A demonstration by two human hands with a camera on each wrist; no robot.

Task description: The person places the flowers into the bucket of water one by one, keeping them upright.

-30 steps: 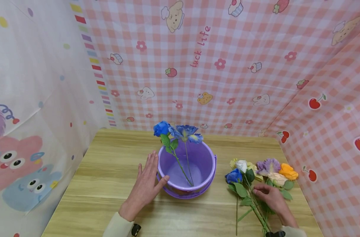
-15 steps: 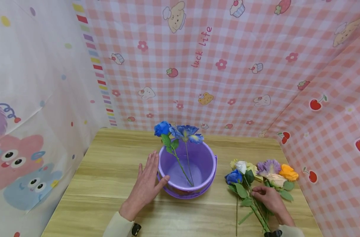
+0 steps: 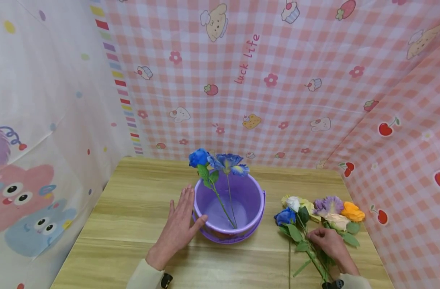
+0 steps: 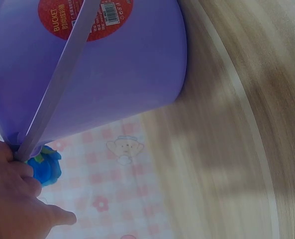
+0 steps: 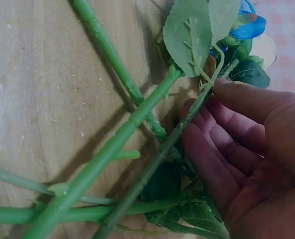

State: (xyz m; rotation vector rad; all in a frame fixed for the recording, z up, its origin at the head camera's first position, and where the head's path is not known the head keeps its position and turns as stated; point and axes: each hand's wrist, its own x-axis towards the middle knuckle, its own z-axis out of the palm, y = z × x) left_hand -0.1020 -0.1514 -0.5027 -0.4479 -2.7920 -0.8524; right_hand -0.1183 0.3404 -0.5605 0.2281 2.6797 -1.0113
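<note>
Over by the right edge of the tabletop [image 3: 125, 208], the right hand [image 3: 328, 243] has its thumb and fingers clamped on a green stem [image 5: 159, 154] — the stem slants between the fingertips, its lower length running toward the near edge. Just beyond those fingers, on the back-edge side, sit the blooms: a blue rose [image 3: 285, 216], a white rose [image 3: 293, 203], a purple flower [image 3: 328, 205] and an orange flower [image 3: 353, 211] nearest the right edge. Across to the left hand [image 3: 178, 228]: fingers straight and close together along the left side of the purple bucket [image 3: 248, 192], thumb spread apart near the rim. The bucket stands between the left and right edges — two blue flowers [image 3: 227, 162] lean inside, heads toward the back edge.
</note>
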